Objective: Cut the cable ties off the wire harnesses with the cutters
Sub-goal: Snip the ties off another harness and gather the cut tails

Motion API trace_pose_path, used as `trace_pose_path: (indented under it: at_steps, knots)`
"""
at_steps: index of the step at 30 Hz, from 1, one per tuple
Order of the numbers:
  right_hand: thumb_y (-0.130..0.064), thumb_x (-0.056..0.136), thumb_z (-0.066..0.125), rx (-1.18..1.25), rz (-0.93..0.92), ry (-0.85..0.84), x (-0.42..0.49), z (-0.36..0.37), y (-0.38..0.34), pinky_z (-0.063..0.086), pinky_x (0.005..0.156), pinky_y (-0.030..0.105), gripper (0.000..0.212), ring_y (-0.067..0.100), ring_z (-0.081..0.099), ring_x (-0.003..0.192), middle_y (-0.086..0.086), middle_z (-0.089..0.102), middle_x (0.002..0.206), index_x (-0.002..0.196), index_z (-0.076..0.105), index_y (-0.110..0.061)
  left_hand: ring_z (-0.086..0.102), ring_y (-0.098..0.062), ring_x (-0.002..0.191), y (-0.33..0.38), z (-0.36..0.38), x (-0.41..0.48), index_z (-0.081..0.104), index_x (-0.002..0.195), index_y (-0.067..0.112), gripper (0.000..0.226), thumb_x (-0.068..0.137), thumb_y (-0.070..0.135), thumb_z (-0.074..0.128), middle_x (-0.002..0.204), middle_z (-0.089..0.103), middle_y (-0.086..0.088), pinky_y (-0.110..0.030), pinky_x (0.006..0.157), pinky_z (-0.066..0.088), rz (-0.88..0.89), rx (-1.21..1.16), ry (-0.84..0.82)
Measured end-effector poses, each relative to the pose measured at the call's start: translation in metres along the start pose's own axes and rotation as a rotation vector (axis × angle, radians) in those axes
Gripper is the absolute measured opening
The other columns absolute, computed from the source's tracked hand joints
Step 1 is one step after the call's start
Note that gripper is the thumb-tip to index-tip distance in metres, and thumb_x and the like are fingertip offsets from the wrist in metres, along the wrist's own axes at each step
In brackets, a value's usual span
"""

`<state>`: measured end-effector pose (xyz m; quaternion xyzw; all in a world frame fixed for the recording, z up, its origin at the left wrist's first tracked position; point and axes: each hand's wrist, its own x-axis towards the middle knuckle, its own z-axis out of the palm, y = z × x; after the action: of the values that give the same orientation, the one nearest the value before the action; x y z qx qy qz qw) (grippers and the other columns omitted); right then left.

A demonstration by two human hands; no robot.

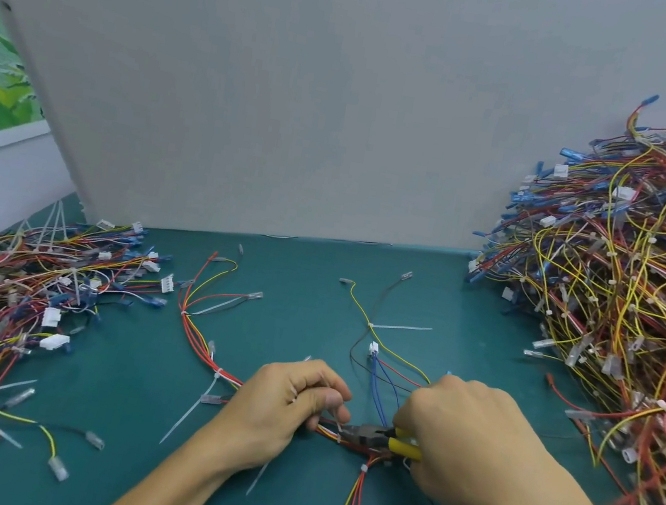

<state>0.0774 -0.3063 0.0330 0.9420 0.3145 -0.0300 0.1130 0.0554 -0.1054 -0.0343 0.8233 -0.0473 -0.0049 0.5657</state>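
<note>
green table (316, 293) under wire harnesses (642, 301)

A: One view only — from where?
B: Worn on the head, wide-angle, facing forward and down; close above the left hand (290, 402) and right hand (466, 444), green table (307, 292) near, grey wall (304, 95) beyond.

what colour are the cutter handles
Yellow, on the cutters gripped by the right hand; seen in the head view.
</note>
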Motion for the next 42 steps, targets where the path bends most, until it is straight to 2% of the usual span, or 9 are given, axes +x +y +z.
trace_pose_path:
  at_steps: [5, 17, 22, 25, 27, 29, 33, 36, 42]
  knots:
    - [-0.014, 0.081, 0.050, -0.028, -0.018, -0.005, 0.002, 0.002, -0.002, 0.018, 0.047, 0.025, 0.007, 0.034, 0.042, 0.074, 0.005, 0.040, 0.077, 0.084, 0.047, -0.020, 0.049, -0.007, 0.056, -0.001, 0.000, 0.000, 0.068, 0.082, 0.027, 0.027, 0.094, 0.006, 0.055, 0.079, 0.074, 0.003, -0.021, 0.059, 0.045, -0.004, 0.005, 0.001]
    - [-0.007, 0.080, 0.048, -0.026, -0.037, -0.027, 0.001, 0.005, -0.004, 0.016, 0.046, 0.027, 0.014, 0.031, 0.037, 0.068, 0.001, 0.028, 0.068, 0.083, 0.046, -0.020, 0.050, -0.007, 0.055, 0.001, 0.000, 0.000, 0.068, 0.084, 0.024, 0.024, 0.094, 0.006, 0.056, 0.078, 0.074, 0.003, -0.017, 0.058, 0.043, 0.006, 0.014, 0.029]
    - [-0.012, 0.083, 0.050, 0.012, -0.022, -0.017, 0.001, 0.005, -0.004, 0.023, 0.051, 0.027, 0.008, 0.032, 0.040, 0.073, 0.001, 0.032, 0.070, 0.084, 0.048, -0.020, 0.047, -0.008, 0.051, 0.007, -0.006, -0.001, 0.067, 0.087, 0.012, 0.022, 0.096, 0.004, 0.049, 0.062, 0.063, 0.001, -0.015, 0.048, 0.037, -0.005, -0.252, 0.146]
    - [-0.029, 0.091, 0.049, 0.054, -0.015, 0.049, 0.001, 0.003, -0.003, 0.031, 0.060, 0.031, 0.010, 0.034, 0.049, 0.080, -0.001, 0.040, 0.085, 0.094, 0.054, -0.021, 0.041, -0.010, 0.049, 0.010, -0.021, -0.001, 0.064, 0.088, 0.012, 0.023, 0.099, 0.011, 0.043, 0.057, 0.051, 0.001, -0.018, 0.047, 0.033, -0.033, -0.424, 0.262]
    - [-0.037, 0.092, 0.049, 0.116, -0.044, 0.102, 0.002, 0.006, -0.009, 0.030, 0.058, 0.033, 0.016, 0.030, 0.055, 0.091, -0.002, 0.041, 0.095, 0.097, 0.052, -0.023, 0.047, -0.015, 0.055, 0.009, -0.033, -0.004, 0.062, 0.090, 0.009, 0.023, 0.099, 0.008, 0.040, 0.060, 0.053, -0.002, -0.021, 0.049, 0.037, -0.039, -0.464, 0.279]
    - [-0.042, 0.091, 0.049, 0.219, -0.077, 0.151, 0.005, 0.012, -0.019, 0.031, 0.059, 0.035, 0.020, 0.028, 0.055, 0.096, -0.004, 0.044, 0.104, 0.099, 0.049, -0.024, 0.052, -0.017, 0.060, 0.005, -0.044, -0.009, 0.062, 0.091, 0.008, 0.025, 0.100, 0.005, 0.040, 0.063, 0.055, 0.000, -0.021, 0.052, 0.041, -0.033, -0.336, 0.266]
    - [-0.045, 0.089, 0.048, 0.382, -0.080, 0.185, 0.012, 0.027, -0.034, 0.040, 0.070, 0.035, 0.022, 0.025, 0.053, 0.101, -0.005, 0.050, 0.104, 0.098, 0.043, -0.025, 0.042, -0.007, 0.056, -0.003, -0.060, -0.016, 0.071, 0.085, 0.027, 0.019, 0.089, 0.010, 0.065, 0.060, 0.050, 0.005, -0.019, 0.056, 0.035, 0.084, 0.349, 0.221]
    - [-0.037, 0.087, 0.047, 0.382, -0.053, 0.185, 0.015, 0.033, -0.030, 0.037, 0.067, 0.036, 0.015, 0.026, 0.052, 0.100, -0.005, 0.054, 0.101, 0.095, 0.042, -0.025, 0.049, -0.005, 0.057, 0.000, -0.066, -0.019, 0.074, 0.080, 0.035, 0.026, 0.077, 0.009, 0.078, 0.064, 0.055, 0.007, -0.014, 0.056, 0.035, 0.156, 0.508, 0.147]
    - [-0.031, 0.080, 0.051, 0.488, 0.054, 0.140, 0.020, 0.036, -0.009, 0.044, 0.068, 0.033, 0.018, 0.027, 0.055, 0.092, -0.003, 0.061, 0.091, 0.097, 0.048, -0.026, 0.051, 0.006, 0.068, 0.001, -0.047, -0.017, 0.075, 0.094, 0.025, 0.021, 0.077, 0.011, 0.075, 0.070, 0.049, 0.020, -0.006, 0.064, 0.034, 0.275, 0.652, -0.011]
